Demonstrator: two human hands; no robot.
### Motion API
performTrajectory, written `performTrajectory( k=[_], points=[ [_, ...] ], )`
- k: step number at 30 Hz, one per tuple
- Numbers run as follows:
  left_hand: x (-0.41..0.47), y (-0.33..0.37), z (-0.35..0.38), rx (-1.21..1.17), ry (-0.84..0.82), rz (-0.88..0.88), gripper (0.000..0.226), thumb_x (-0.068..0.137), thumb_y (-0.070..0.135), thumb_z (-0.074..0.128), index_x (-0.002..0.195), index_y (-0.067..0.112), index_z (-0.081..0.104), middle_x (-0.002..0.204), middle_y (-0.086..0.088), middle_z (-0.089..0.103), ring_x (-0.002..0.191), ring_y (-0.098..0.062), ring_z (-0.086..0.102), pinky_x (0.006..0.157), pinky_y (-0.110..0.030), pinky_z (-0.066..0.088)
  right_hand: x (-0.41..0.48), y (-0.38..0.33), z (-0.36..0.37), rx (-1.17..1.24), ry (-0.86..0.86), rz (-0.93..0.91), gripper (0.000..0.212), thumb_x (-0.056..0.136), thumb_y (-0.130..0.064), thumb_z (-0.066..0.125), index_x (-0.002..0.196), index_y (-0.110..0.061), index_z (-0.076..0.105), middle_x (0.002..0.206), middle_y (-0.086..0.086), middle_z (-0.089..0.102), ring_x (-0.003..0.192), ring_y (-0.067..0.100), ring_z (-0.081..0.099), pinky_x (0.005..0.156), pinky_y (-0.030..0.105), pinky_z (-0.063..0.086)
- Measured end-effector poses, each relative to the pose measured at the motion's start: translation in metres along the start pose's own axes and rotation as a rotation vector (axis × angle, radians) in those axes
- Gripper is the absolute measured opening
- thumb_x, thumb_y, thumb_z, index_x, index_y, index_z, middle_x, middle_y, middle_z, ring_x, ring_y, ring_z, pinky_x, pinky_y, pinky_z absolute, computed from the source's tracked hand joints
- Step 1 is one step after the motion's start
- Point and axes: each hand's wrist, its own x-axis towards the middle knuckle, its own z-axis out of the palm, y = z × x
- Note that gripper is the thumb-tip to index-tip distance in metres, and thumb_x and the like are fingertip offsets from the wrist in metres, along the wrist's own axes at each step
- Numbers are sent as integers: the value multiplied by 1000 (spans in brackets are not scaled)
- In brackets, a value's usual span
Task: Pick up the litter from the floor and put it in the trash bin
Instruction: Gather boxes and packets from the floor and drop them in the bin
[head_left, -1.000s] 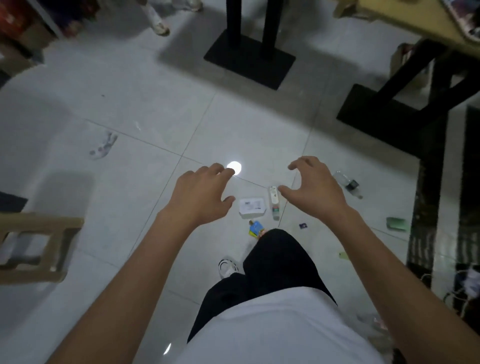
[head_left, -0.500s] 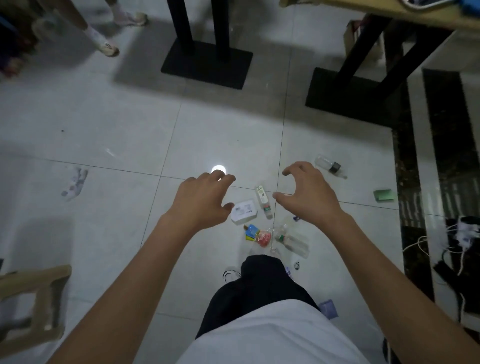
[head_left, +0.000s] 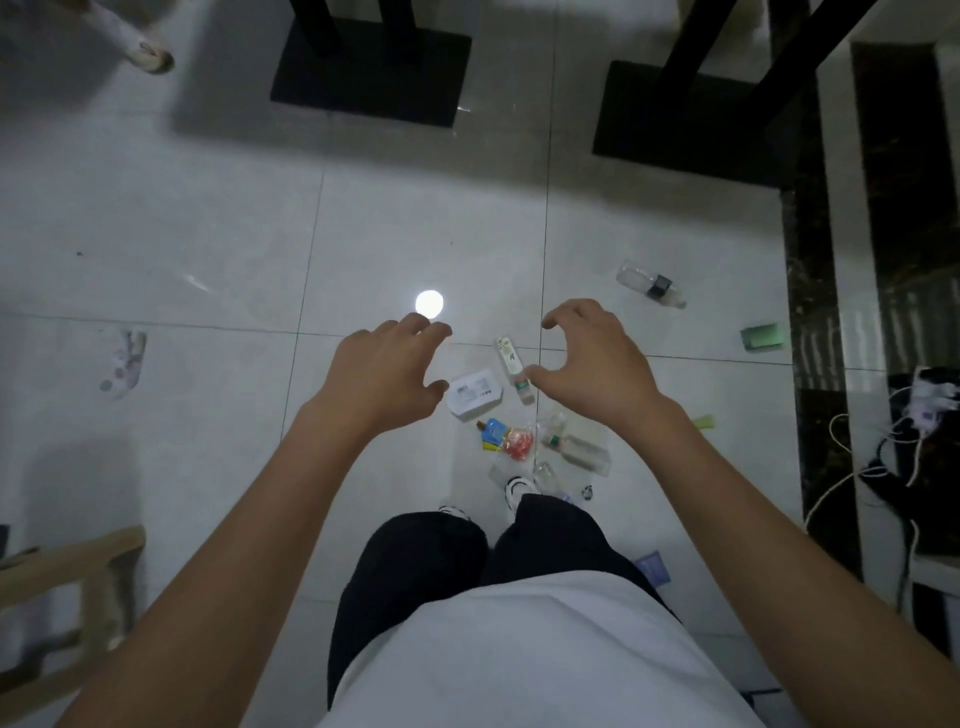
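Hands, left (head_left: 384, 376) and right (head_left: 597, 376), hover empty; litter (head_left: 576, 451) near shoe (head_left: 521, 488) blurred.

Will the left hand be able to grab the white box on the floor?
Probably yes, after bending down. The left hand is empty, and the white box lies bare on the floor with nothing on top.

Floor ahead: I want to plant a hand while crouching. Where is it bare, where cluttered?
Bare: the tiles between the paper scrap and the white box, and those between the black table base and the light spot. Crowded: white box, bottles and wrappers before the shoes.
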Motion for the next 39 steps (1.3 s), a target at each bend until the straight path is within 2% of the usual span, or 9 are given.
performTrajectory(
  k=[7, 11, 16, 20, 30, 39],
  points=[
    [28, -9, -6, 19, 9, 164, 61, 88, 47, 61, 142, 28, 40, 139, 7, 49, 113, -19, 56, 77, -33, 47, -2, -24, 17, -5, 73, 54, 56, 80, -46, 68, 129, -25, 50, 141, -6, 40, 127, 18, 40, 92, 34, 42],
    [41, -29, -10, 67, -9, 287, 62, 86, 46, 63, 141, 29, 41, 138, 8, 50, 113, -20, 56, 73, -31, 40, -15, -43, 31, 31, 148, 174, 57, 79, -45, 69, 130, -25, 50, 140, -7, 41, 125, 17, 43, 92, 33, 42],
    [47, -38, -12, 94, -66, 443, 64, 86, 48, 63, 143, 30, 40, 141, 7, 49, 118, -19, 55, 78, -32, 42, -35, -58, 52, 91, 209, 329, 57, 78, -44, 71, 128, -25, 50, 140, -6, 40, 123, 17, 42, 90, 33, 40],
    [47, -39, 5, 120, -107, 514, 65, 86, 49, 61, 144, 30, 38, 141, 7, 48, 118, -19, 54, 82, -34, 46, -50, -52, 73, 150, 193, 432, 58, 77, -40, 72, 128, -25, 50, 138, -7, 40, 121, 16, 43, 91, 34, 43],
    [49, -26, 63, 99, -216, 539, 66, 86, 49, 64, 144, 30, 38, 143, 7, 48, 116, -19, 57, 84, -35, 47, -72, -1, 114, 174, 140, 570, 54, 78, -39, 71, 127, -24, 51, 137, -4, 42, 122, 20, 43, 88, 32, 38],
    [54, -28, 110, 121, -278, 463, 66, 87, 49, 62, 144, 28, 37, 140, 5, 49, 116, -20, 56, 84, -36, 48, -60, 31, 146, 171, 76, 555, 50, 79, -38, 69, 125, -25, 52, 137, -4, 43, 122, 19, 44, 91, 33, 39]
  ],
)
